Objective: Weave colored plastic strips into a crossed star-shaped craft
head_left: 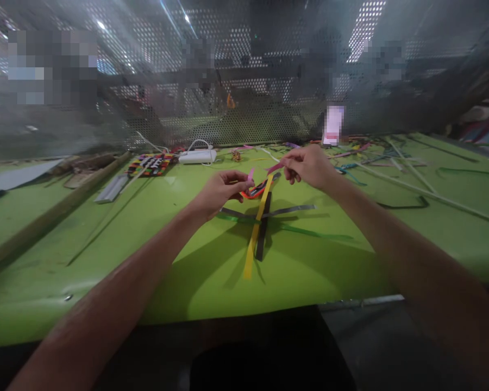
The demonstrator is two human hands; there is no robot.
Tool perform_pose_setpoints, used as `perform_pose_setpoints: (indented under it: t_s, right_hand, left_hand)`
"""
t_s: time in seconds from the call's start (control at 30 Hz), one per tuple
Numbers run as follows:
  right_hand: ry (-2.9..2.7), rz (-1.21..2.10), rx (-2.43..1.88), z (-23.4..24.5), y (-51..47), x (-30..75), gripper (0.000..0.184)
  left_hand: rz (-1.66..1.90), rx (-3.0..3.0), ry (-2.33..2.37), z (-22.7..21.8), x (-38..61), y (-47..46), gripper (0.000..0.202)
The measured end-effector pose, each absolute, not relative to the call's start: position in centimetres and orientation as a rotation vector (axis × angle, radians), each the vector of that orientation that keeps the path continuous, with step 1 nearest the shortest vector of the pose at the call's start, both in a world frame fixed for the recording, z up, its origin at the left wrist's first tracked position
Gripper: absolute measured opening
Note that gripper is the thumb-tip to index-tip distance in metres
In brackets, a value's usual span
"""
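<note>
My left hand [224,190] is closed in a pinch on one end of a pink strip [251,174]. My right hand [307,165] pinches the other end of the pink strip above the green table [146,239]. Under and between the hands lie crossed strips: a yellow strip [255,236] and a black strip [262,233] running toward me, a grey strip [287,209] and a green strip [309,232] lying across them, and a red-orange strip [256,191] by my left fingers.
A woven multicoloured mat [152,163] and a white power strip [197,157] lie at the back. Several loose strips [375,157] are scattered at the right. A long wooden bar [52,214] lies at the left. Perforated metal mesh [244,119] walls the far edge.
</note>
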State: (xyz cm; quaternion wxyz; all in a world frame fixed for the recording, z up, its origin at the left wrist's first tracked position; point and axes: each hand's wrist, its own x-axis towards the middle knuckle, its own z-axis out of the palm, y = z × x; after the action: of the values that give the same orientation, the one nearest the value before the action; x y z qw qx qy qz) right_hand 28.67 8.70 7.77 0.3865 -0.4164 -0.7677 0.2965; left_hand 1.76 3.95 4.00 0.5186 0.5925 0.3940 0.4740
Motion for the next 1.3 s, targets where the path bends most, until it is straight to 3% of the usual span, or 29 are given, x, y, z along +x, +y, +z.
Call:
perform_pose_setpoints:
  t_s: [0.2,0.4,0.57,0.77,0.93,1.17,1.3]
  right_hand:
    - [-2.021,0.818,-0.924,8.5,6.4,27.3,0.034]
    - [-2.011,0.8,-0.872,8.5,5.6,26.9,0.04]
    - [-1.935,0.727,-0.894,8.5,7.0,27.8,0.046]
    - [-1.897,0.786,-1.001,8.2,7.7,28.1,0.047]
    - [-1.869,0.868,-1.006,7.9,7.5,27.8,0.05]
    - [-1.776,0.949,-1.047,7.5,7.8,27.4,0.037]
    - [-1.828,0.967,-0.99,7.4,8.0,27.5,0.04]
  left_hand:
    - [1.373,1.391,1.193,4.0,1.8,4.3,0.011]
    - [1.388,1.339,1.377,4.3,1.7,4.5,0.019]
    - [1.243,1.607,1.241,4.1,1.7,4.6,0.008]
    - [1.13,2.067,1.264,3.0,1.2,4.7,0.049]
    - [0.982,2.572,1.363,3.0,1.1,4.2,0.018]
    - [0.738,2.544,1.496,3.3,1.6,4.2,0.034]
    - [0.633,2.454,1.499,3.2,1.6,4.5,0.028]
